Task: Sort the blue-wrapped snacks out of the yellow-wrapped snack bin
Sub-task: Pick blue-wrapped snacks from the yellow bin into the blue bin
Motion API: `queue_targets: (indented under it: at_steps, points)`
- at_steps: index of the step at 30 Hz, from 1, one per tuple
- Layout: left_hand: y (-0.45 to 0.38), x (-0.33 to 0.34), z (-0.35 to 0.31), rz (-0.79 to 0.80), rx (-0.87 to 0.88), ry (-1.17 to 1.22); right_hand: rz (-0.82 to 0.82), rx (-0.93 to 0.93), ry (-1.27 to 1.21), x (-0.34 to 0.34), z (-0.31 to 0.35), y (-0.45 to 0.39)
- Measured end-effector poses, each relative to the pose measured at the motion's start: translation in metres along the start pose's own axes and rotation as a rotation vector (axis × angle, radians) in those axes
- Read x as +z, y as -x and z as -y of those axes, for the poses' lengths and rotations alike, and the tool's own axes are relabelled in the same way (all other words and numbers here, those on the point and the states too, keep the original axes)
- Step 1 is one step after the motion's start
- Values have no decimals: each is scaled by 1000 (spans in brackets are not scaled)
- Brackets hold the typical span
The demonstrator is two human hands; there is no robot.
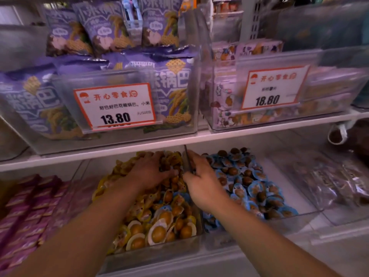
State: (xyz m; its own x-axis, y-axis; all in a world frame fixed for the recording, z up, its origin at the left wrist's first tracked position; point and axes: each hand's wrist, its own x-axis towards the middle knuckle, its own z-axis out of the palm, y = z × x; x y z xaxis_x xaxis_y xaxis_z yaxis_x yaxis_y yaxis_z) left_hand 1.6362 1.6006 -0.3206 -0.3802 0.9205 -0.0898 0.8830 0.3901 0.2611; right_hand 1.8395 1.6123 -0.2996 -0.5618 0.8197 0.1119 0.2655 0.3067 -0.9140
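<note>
A few stray blue-wrapped snacks [180,196] lie among the yellow-wrapped snacks [159,232] in the clear yellow-snack bin [151,254], between the two wrists and nearer the person than either hand. The left hand [149,170] rests palm-down with spread fingers on the yellow heap at the back, seemingly raking for strays. The right hand [201,180] curls over the divider [186,156] beside the blue-snack bin [299,214]; whether it holds anything I cannot tell, so the search step is in hand, and next comes pinching a blue stray and carrying it rightwards.

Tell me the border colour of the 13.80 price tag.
Orange-red around a white card; the price tag shows clearest in the head view.
</note>
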Motion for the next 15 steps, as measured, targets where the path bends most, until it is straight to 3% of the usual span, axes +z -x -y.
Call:
queue_targets:
  at_steps: [2, 6, 8, 12, 15]
  points:
    - [-13, 8, -7, 39, -37, -66, -4, -16, 4, 0, 1, -1]
    - [-12, 24, -15, -57, -61, -194, 10, -41, -3, -1, 2, 0]
    - [-5, 16, -11, -62, -4, -142, 19, -38, 7, -3, 0, -1]
    - [20, -20, 8, 74, 102, 37, 55, -13, 42, -5, -2, -2]
    - [47, -41, 21, 140, 97, 216, 61, -4, 65, -5, -1, -3]
